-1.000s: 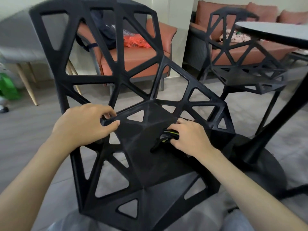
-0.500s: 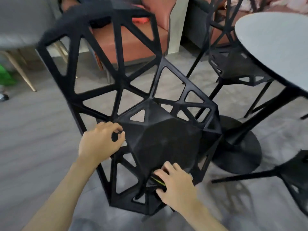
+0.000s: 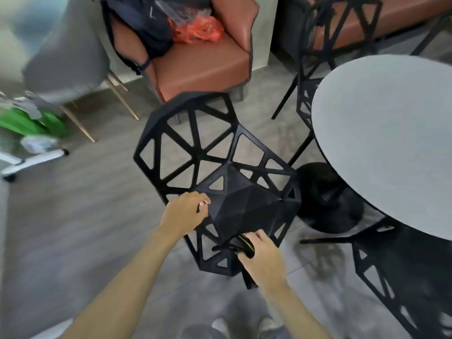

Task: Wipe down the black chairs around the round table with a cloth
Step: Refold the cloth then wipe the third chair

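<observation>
- A black plastic chair with a lattice of triangular cut-outs (image 3: 244,204) stands on grey wood-look flooring, seen from above, just left of a round grey-topped table (image 3: 391,148).
- The left hand (image 3: 184,214) rests at the seat's left edge, fingers curled around a lattice strut.
- The right hand (image 3: 263,258) is at the seat's front edge, fingers clenched around a dark cloth with a yellow-green stripe (image 3: 244,244), which is pressed against the chair.
- A second black lattice chair (image 3: 337,45) stands beyond the table; part of a third (image 3: 381,260) shows at lower right.
- Behind is a rust-brown leather armchair (image 3: 208,59) holding a dark bag (image 3: 146,28) and an orange plastic bag (image 3: 198,30).
</observation>
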Motion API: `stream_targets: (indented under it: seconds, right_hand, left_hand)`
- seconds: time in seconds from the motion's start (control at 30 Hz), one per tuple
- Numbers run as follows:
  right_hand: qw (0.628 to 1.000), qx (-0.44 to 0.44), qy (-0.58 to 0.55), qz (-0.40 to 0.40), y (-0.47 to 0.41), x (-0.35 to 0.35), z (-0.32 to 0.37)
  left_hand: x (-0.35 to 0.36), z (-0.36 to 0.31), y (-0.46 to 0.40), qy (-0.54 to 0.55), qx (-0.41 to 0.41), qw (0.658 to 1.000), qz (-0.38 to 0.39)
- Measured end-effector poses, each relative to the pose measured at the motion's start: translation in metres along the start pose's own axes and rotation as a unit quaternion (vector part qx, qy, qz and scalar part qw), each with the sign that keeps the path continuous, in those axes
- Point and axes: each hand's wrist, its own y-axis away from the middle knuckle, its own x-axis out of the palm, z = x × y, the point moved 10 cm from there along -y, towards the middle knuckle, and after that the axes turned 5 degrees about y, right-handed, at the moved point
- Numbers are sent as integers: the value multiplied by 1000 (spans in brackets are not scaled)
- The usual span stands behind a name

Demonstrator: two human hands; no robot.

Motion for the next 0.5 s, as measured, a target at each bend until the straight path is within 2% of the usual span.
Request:
stream_targets:
  seconds: [0.23, 0.37, 0.5]
  right_hand:
    - [995, 63, -82, -15, 20, -97, 35]
    - [988, 96, -115, -39, 10, -121, 52]
    - [980, 127, -144, -58, -20, -121, 79]
  left_hand:
    - [-130, -48, 4, 26, -36, 999, -23]
    - [-170, -38, -11, 73, -86, 994, -10]
    - [-199, -5, -57, 71, -60, 996, -16]
